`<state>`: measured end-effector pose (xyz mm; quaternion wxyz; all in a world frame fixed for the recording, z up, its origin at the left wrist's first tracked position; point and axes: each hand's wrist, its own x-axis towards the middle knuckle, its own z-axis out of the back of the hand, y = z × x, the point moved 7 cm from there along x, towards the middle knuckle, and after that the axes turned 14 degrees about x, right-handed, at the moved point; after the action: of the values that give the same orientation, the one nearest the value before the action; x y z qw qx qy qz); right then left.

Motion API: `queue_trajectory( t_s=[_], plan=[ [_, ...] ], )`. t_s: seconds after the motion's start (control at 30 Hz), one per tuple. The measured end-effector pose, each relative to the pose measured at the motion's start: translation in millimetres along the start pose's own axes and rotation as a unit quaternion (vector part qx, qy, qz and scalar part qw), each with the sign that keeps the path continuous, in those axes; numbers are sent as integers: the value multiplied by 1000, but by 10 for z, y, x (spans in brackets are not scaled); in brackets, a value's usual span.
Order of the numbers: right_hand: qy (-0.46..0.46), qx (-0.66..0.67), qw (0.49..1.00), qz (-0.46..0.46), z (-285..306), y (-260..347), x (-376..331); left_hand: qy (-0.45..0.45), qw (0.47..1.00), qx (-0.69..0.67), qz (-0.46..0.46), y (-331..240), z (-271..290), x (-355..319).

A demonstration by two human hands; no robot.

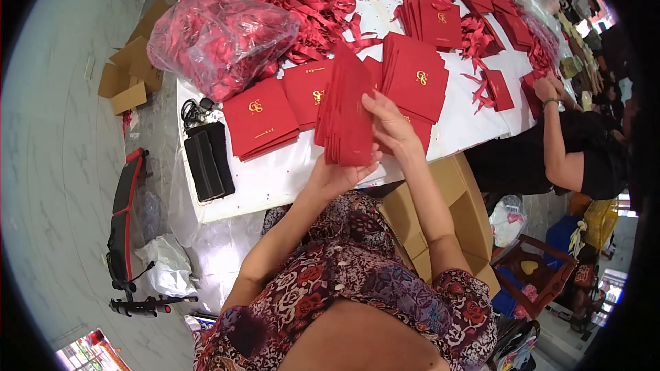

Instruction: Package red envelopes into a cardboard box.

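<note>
A stack of flat red paper bags point(347, 110) stands tilted on edge over the front of the table. My left hand point(340, 173) cups it from below, fingers bent round its lower edge. My right hand point(393, 122) grips the stack's right side, thumb and fingers against the edges. Behind and beside the hands, more red bags with gold print lie in piles: a left pile point(258, 115), a middle pile point(309, 89), partly hidden by the held stack, and a right pile point(416, 75).
A clear plastic sack of red ribbon point(220, 41) and loose ribbons point(313, 10) cover the table's far left. A black case point(208, 163) lies near the front left corner. Below the edge stands an open cardboard box point(457, 213). A co-worker's arm point(555, 134) works at right.
</note>
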<state>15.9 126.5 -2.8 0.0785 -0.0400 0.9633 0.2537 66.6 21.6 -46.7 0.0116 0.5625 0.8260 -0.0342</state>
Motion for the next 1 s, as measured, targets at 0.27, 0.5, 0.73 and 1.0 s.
queue_trajectory(
  t_s=[0.27, 0.5, 0.73, 1.0],
  plan=[
    [-87, -196, 969, 126, 214, 282, 30, -164, 870, 395, -245, -608, -437, -309],
    [-106, -170, 975, 98, 339, 133, 149, -268, 802, 461, -268, -731, -313, -342],
    [-93, -213, 969, 87, 306, 68, 261, -284, 729, 518, -346, -812, -428, -370],
    [-97, -203, 971, 78, 232, 148, 420, -297, 665, 553, -405, -915, -508, -343]
  ],
)
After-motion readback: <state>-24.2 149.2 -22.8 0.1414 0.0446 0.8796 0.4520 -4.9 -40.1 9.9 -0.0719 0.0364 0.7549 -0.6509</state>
